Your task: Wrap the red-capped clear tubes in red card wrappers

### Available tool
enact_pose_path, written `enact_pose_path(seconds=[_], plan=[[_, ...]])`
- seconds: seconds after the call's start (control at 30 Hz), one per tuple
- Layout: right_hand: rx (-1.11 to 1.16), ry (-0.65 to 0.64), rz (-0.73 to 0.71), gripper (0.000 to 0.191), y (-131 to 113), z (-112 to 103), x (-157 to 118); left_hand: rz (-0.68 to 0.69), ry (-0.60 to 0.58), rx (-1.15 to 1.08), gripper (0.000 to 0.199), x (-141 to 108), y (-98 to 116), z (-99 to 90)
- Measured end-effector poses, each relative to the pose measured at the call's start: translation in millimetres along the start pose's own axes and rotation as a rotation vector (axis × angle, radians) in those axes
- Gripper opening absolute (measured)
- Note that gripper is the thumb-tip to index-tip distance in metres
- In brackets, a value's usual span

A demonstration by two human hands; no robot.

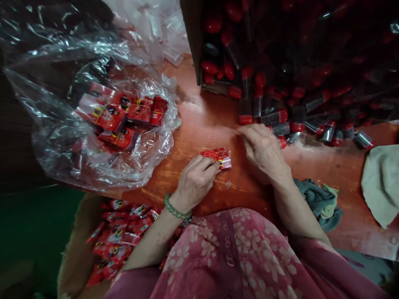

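My left hand (197,176), wearing a green bead bracelet (176,209), is closed on a small red printed packet (222,158) at the table surface. Part of the packet is covered by the fingers. To the right, my right hand (263,150) hovers beside a spread of clear tubes with red caps (276,117). Its fingers point left, somewhat bent and a little apart, and I see nothing held in them. One red cap (282,142) shows just past the back of that hand.
A clear plastic bag (134,176) with bundled red packets (115,114) lies at left. Below it, a carton (73,245) holds many loose red packets. A dark box (192,37) spills capped tubes at upper right. A crumpled cloth (321,203) and pale fabric (382,182) lie right.
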State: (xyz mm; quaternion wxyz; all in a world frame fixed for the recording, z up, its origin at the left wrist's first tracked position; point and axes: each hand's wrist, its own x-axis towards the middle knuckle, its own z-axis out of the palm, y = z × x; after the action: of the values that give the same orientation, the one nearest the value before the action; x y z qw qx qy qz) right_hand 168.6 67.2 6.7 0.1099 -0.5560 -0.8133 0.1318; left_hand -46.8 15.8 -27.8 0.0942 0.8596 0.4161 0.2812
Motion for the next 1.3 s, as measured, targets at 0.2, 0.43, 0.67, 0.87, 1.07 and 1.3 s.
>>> enact_pose_path(seconds=[0.2, 0.43, 0.67, 0.87, 1.07, 1.3], plan=[[-0.22, -0.067, 0.135, 0.044, 5, 10, 40, -0.03, -0.046, -0.112, 0.017, 2, -2, -3.7], [-0.235, -0.174, 0.095, 0.042, -19, 4, 20, -0.073, -0.093, 0.089, 0.019, 2, 5, -1.3], [-0.268, -0.368, 0.009, 0.055, -27, -23, -39, -0.009, 0.044, 0.105, 0.019, -2, 0, 5.2], [-0.178, -0.472, -0.137, 0.058, 1, -36, -36, -0.06, -0.012, -0.186, 0.023, 2, -13, -1.7], [-0.201, -0.431, -0.192, 0.036, 6, -28, -11, -0.165, -0.098, -0.294, 0.025, 6, -14, -5.9], [-0.223, -0.344, -0.216, 0.038, 17, -25, -15, -0.221, 0.003, -0.25, 0.021, 4, -8, 0.8]])
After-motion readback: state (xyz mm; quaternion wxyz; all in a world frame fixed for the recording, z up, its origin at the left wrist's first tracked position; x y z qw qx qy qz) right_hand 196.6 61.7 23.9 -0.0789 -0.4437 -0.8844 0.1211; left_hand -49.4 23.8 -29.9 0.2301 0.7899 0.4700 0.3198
